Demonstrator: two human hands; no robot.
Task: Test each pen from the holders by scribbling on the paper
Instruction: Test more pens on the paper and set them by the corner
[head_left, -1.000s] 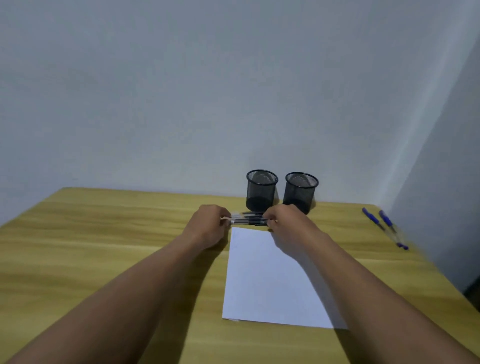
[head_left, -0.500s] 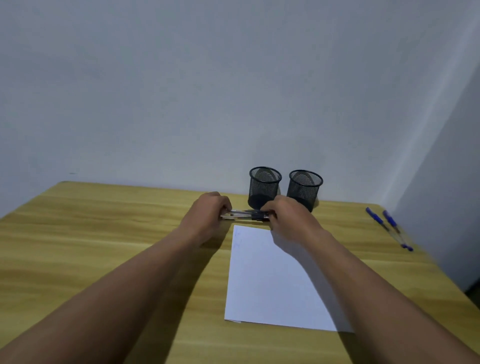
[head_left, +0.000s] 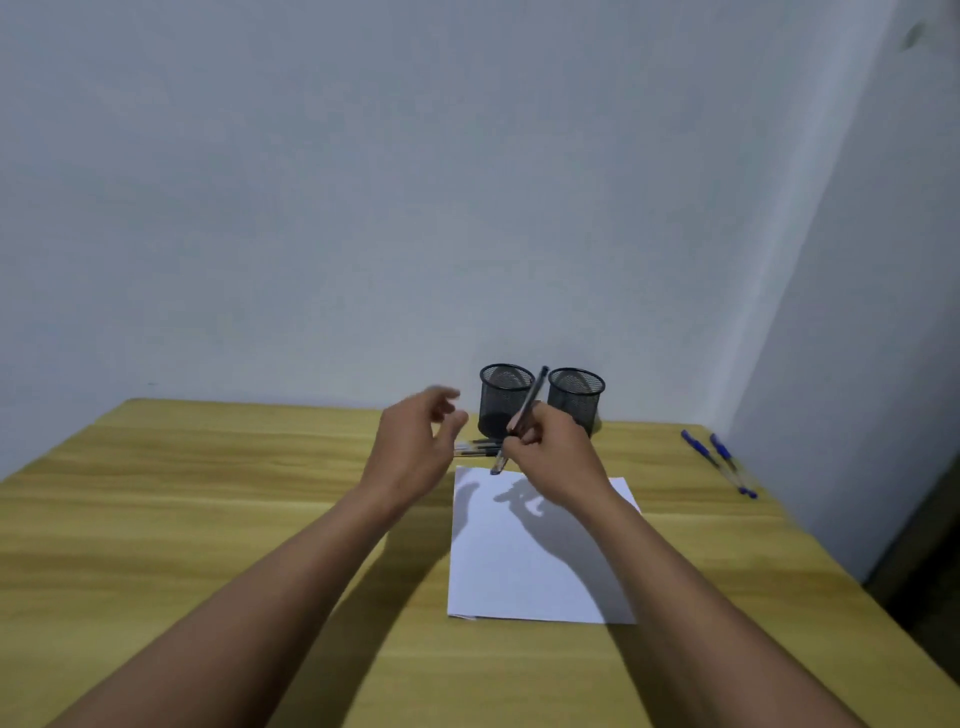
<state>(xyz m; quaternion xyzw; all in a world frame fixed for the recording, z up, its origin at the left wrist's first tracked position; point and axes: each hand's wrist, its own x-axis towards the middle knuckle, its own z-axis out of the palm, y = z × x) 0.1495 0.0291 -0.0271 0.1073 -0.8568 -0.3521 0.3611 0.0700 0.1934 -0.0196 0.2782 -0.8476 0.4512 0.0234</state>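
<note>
My right hand (head_left: 550, 457) grips a dark pen (head_left: 531, 402) that slants upward, its tip just above the top edge of the white paper (head_left: 530, 566). Raised to the left of it, my left hand (head_left: 415, 447) has its fingers spread and holds nothing. Several black pens (head_left: 475, 448) lie on the table between my hands, above the paper's top edge. Behind my hands stand two black mesh holders, the left holder (head_left: 501, 397) and the right holder (head_left: 576, 397). I cannot tell whether anything is inside them.
Two blue pens (head_left: 719, 462) lie near the table's right edge, beside the side wall. The wooden table (head_left: 208, 519) meets a pale wall at the back.
Both hands were closed on the bundle of pens lying flat. Now my right hand has lifted one pen and tilted it upright, and my left hand has let go and risen with fingers apart.
</note>
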